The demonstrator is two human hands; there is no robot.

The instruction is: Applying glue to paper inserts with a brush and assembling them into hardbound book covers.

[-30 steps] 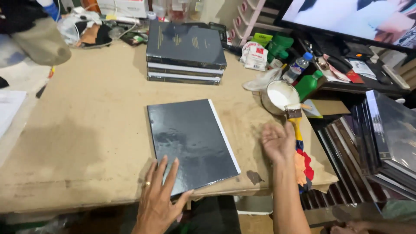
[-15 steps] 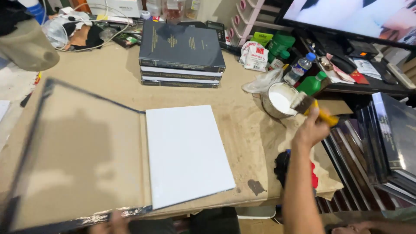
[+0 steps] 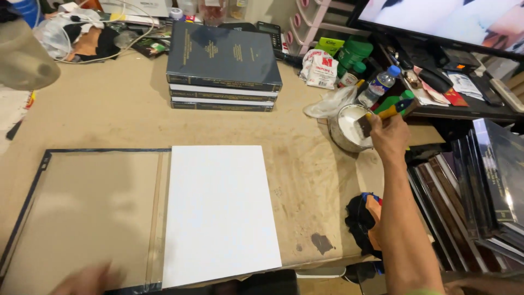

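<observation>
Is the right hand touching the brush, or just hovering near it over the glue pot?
Touching. The head view shows the right hand closed around the brush handle, with the bristle end over the white glue pot.

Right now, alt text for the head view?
The right hand dips a brush into a tub of white paste while the blurred left hand rests on an opened book cover beside its white page block; stacked dark books sit behind.
</observation>
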